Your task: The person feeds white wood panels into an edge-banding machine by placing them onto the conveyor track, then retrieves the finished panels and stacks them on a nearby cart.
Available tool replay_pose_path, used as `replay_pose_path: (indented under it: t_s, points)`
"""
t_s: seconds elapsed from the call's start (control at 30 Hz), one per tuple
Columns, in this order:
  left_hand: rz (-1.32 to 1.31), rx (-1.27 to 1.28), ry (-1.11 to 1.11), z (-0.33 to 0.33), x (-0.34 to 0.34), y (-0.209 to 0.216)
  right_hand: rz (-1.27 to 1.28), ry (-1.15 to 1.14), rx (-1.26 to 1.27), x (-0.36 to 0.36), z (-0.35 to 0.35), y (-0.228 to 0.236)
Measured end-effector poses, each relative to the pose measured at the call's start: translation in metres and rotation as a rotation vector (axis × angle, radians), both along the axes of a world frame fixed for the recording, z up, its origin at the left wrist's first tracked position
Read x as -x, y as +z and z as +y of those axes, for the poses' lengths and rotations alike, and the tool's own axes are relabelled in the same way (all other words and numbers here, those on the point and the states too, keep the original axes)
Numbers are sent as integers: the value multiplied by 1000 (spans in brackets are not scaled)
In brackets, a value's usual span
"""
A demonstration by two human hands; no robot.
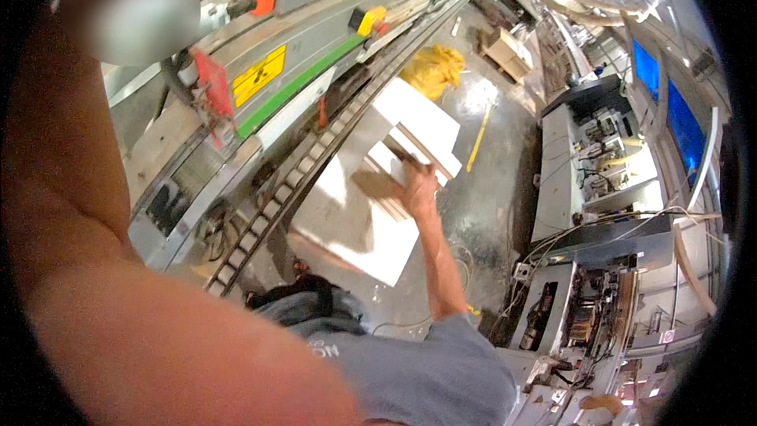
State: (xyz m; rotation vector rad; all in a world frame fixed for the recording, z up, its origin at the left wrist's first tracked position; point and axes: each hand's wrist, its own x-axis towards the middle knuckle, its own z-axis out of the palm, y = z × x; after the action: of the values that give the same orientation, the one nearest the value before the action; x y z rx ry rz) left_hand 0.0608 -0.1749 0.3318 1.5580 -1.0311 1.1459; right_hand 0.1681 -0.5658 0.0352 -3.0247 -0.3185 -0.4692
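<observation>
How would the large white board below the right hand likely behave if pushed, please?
The white board is probably stiff, judging by its flat face and straight edges. It may be heavy to shift, being so broad. Its smooth-looking, bright surface could feel slippery.

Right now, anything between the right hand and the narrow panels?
Nothing visible: the right hand is right at the narrow panels on the white board. Blur hides exact finger contact.

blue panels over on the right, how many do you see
2. The upper blue panel is near the picture's right edge; the larger lower blue panel is just below and right of it. More may be hidden beyond the dark rim.
</observation>
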Motion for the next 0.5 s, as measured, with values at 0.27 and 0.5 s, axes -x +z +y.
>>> replay_pose_path:
  t_s: [0.27, 0.5]
  points:
    - [-69, -11, 110, 47, 32, 38, 276, 134, -892, 67, 57, 63]
    - [118, 145, 522, 93, 97, -26, 1120, 288, -1727, 109, 239, 26]
